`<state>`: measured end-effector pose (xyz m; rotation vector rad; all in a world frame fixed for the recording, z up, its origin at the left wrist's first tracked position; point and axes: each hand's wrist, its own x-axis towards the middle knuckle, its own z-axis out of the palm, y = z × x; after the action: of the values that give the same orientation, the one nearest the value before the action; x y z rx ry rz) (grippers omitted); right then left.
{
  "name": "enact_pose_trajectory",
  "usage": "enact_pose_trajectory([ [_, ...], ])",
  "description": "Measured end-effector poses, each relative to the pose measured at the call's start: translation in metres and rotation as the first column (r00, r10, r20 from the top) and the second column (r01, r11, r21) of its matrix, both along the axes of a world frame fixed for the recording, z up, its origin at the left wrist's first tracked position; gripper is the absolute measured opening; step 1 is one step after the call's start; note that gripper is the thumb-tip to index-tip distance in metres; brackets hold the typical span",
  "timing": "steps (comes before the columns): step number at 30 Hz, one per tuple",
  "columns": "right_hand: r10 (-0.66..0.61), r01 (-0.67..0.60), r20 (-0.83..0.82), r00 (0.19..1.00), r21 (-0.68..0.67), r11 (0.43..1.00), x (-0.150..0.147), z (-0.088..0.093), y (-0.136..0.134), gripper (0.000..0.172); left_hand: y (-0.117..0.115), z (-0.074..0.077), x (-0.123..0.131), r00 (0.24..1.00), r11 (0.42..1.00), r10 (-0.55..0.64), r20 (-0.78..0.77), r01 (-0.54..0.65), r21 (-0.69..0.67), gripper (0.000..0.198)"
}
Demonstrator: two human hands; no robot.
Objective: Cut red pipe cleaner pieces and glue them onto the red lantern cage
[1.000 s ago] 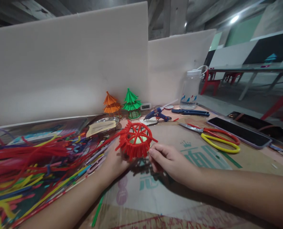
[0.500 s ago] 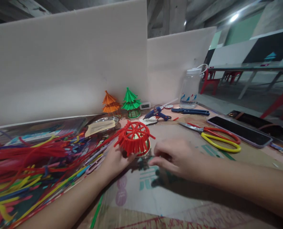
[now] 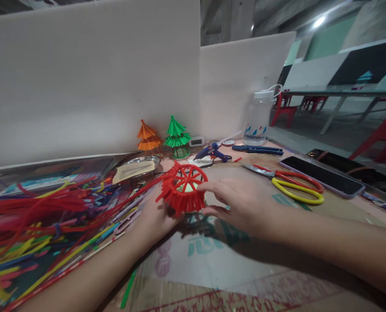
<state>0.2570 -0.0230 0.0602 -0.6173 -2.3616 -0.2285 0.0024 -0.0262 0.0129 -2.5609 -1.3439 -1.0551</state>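
A red pipe-cleaner pavilion model (image 3: 184, 193), with a spoked ring on top and a fringe of short red strips round it, is raised a little over the printed sheet. My left hand (image 3: 158, 212) grips it from the left side, its fingers partly hidden under the fringe. On the other side my right hand (image 3: 231, 201) has its thumb and forefinger apart, the fingertips at the right edge of the red fringe. Whether they press on it I cannot tell.
Loose pipe cleaners (image 3: 33, 216) cover the left. Behind stand an orange model (image 3: 149, 138), a green model (image 3: 177, 136), a metal dish (image 3: 154, 162) and a glue gun (image 3: 212, 151). Rightward lie scissors (image 3: 296, 190), blue pliers (image 3: 257, 150), a phone (image 3: 321, 175) and a bottle (image 3: 256, 117).
My right hand has moved left to the red model, its thumb and forefinger spreading. In my left hand the model has turned and tilted slightly.
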Motion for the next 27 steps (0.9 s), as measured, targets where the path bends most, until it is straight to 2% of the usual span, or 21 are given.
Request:
enact_pose_trajectory([
  [4, 0.005, -0.004, -0.006, 1.0, 0.006, 1.0, 0.0002, 0.0009, 0.0003, 0.028, 0.0024, -0.0034, -0.0026, 1.0, 1.0, -0.015, -0.016, 0.015, -0.002, 0.036],
  [9, -0.038, 0.039, 0.013, 0.999, -0.051, 0.998, -0.0014, 0.0013, -0.0008, 0.034, 0.0032, -0.0026, -0.0028, 0.999, 1.0, -0.019, -0.027, 0.019, -0.009, 0.04],
  [13, -0.024, 0.025, 0.017, 1.0, -0.09, 0.996, -0.0016, 0.0, -0.0003, 0.031, 0.0022, -0.0015, -0.0011, 1.0, 1.0, -0.01, -0.019, 0.009, -0.012, 0.038],
  [22, 0.008, -0.008, 0.0, 1.0, -0.095, 0.995, -0.0022, -0.0026, -0.0018, 0.029, 0.0017, -0.0009, -0.0002, 0.999, 0.999, -0.032, -0.037, 0.032, -0.011, 0.039],
  [27, -0.008, 0.007, -0.005, 1.0, -0.072, 0.997, -0.0003, 0.0015, -0.0019, 0.036, 0.0028, -0.0018, -0.0003, 0.998, 0.999, -0.041, -0.047, 0.041, -0.001, 0.038],
])
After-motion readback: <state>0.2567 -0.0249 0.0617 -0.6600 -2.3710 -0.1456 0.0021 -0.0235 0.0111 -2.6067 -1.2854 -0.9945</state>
